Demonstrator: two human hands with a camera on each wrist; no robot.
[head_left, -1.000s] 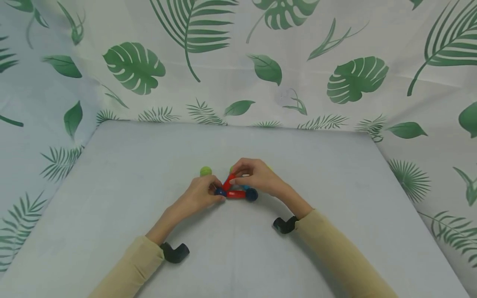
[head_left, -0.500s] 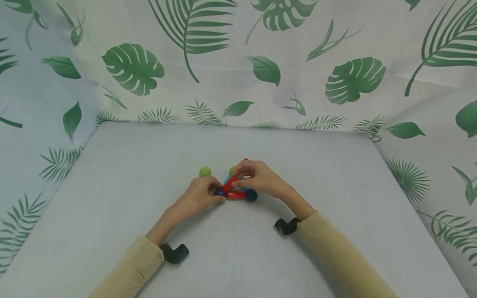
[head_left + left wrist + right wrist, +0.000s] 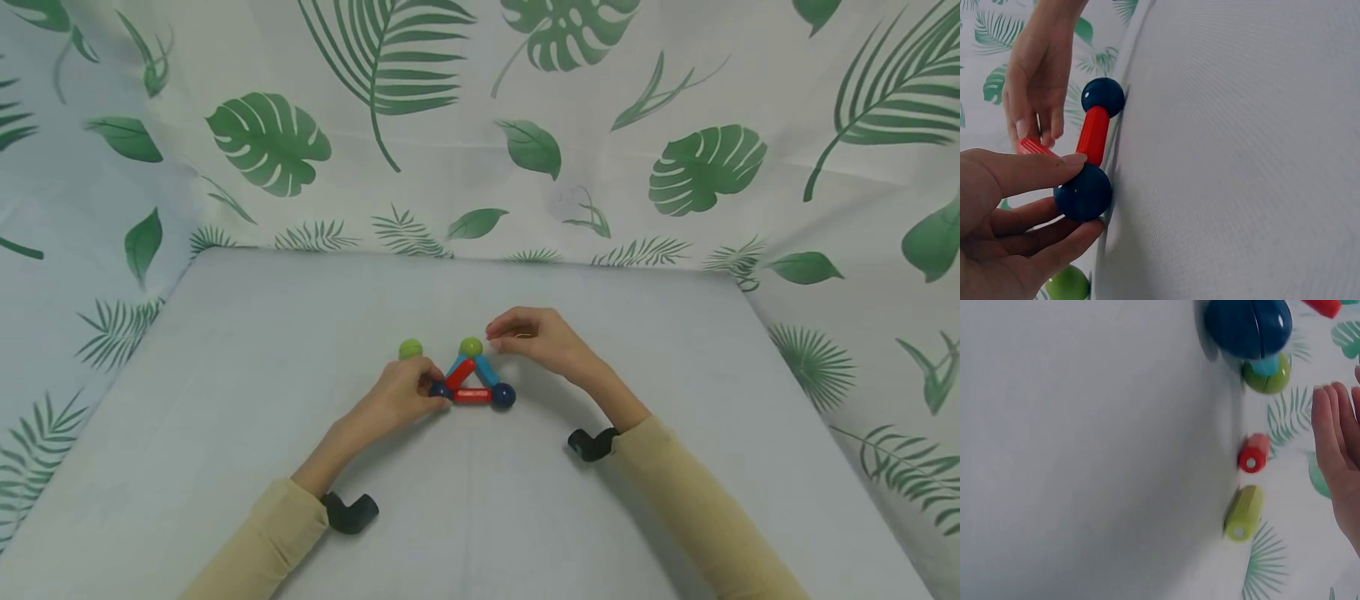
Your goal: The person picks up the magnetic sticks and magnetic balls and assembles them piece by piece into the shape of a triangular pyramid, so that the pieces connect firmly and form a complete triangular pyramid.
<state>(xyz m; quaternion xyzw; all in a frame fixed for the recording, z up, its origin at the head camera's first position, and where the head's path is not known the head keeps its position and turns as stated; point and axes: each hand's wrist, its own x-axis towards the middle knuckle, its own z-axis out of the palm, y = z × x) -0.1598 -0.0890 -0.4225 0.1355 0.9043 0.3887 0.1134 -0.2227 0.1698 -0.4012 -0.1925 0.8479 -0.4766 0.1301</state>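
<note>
My left hand (image 3: pixel 397 396) pinches a dark blue ball (image 3: pixel 1085 194) between thumb and fingers at the left corner of a triangle of magnetic sticks and balls. A red stick (image 3: pixel 472 396) joins it along the front to another dark blue ball (image 3: pixel 503 396). Light blue sticks (image 3: pixel 486 369) run from the two blue balls to a green ball (image 3: pixel 471 347) at the back. From the held ball a second red stick (image 3: pixel 461 373) slants upward, its upper end free. My right hand (image 3: pixel 543 337) hovers right of the green ball, fingers loosely bent and holding nothing.
Another green ball (image 3: pixel 410 349) lies beyond my left hand. In the right wrist view, a loose red stick (image 3: pixel 1255 453) and a yellow-green stick (image 3: pixel 1245 512) lie on the table. Leaf-patterned cloth (image 3: pixel 420 175) stands along the table's back and sides.
My right hand has let go of the slanting red stick and moved back to the right, uncovering the triangle's green ball. The left hand keeps its pinch on the blue ball.
</note>
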